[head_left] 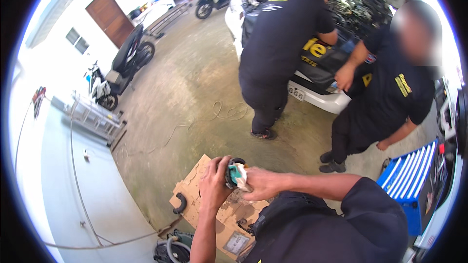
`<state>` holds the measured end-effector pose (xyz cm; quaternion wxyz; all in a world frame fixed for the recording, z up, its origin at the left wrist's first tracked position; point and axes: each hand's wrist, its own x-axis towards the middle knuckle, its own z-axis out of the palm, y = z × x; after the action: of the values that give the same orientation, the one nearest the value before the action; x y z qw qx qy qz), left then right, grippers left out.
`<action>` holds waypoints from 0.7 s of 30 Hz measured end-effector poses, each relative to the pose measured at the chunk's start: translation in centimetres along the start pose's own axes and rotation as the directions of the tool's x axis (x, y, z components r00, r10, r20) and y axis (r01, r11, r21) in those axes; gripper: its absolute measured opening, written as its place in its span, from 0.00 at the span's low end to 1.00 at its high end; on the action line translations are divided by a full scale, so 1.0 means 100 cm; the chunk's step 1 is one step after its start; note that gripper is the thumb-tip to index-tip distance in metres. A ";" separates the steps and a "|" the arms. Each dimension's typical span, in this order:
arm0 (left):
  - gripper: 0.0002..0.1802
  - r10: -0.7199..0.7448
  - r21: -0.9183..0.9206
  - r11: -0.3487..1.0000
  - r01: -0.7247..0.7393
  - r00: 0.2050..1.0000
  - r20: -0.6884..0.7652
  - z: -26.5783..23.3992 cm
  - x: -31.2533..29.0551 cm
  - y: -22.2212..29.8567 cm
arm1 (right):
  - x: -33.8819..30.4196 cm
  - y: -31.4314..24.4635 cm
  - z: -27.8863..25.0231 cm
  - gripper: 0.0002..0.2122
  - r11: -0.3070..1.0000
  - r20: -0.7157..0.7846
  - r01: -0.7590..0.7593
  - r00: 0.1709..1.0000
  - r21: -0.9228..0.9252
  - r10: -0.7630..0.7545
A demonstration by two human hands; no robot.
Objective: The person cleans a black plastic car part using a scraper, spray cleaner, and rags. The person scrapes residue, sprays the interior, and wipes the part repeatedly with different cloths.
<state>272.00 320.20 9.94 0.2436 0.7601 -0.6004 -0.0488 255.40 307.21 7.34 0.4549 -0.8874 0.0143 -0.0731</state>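
A small round black part (235, 164) with a teal and white rag (239, 175) on it sits between both hands. The left hand (214, 182) fingers curl tight around the part; the right hand (261, 184) fingers pinch the rag.

a dark, apparently black short-sleeved shirt (341, 224); both forearms bare, hands without gloves as far as visible.

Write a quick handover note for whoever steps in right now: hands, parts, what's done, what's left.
Left hand: grip closed around a dark round part, held up over the flattened cardboard.
Right hand: presses a white-and-teal rag against that part.
Done: cannot be judged; the part's surface is mostly hidden.
Left: wiping looks under way. Two people work at the white car ahead.
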 end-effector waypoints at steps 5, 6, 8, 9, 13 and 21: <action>0.50 0.231 -0.034 0.972 -0.233 0.915 0.331 0.004 0.009 0.052 | -0.078 -0.019 -0.029 0.18 0.911 0.184 0.009 0.980 -0.411 0.073; 0.50 0.265 -0.039 0.963 -0.267 0.909 0.321 0.007 0.010 0.062 | -0.091 -0.031 -0.028 0.18 0.924 0.148 -0.074 0.979 -0.375 0.138; 0.50 0.350 -0.005 0.934 -0.358 0.910 0.222 0.012 0.010 0.077 | -0.109 -0.052 -0.029 0.18 0.933 0.076 -0.211 0.967 -0.292 0.242; 0.50 0.404 0.022 0.912 -0.410 0.905 0.133 0.016 0.010 0.083 | -0.121 -0.060 -0.021 0.22 0.956 -0.112 -0.292 0.951 -0.014 0.288; 0.47 0.486 0.071 0.874 -0.481 0.859 -0.158 0.030 0.006 0.119 | -0.140 -0.091 -0.008 0.26 0.914 -0.490 -0.147 0.805 0.379 0.333; 0.45 0.554 0.068 0.828 -0.557 0.793 -0.254 0.018 0.001 0.184 | -0.163 -0.124 -0.015 0.17 0.968 -0.831 -0.200 0.503 0.154 0.236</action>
<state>255.01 316.54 16.26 0.3285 0.5486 -0.7589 0.1229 238.51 314.79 16.36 0.4133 -0.7235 0.3420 -0.4346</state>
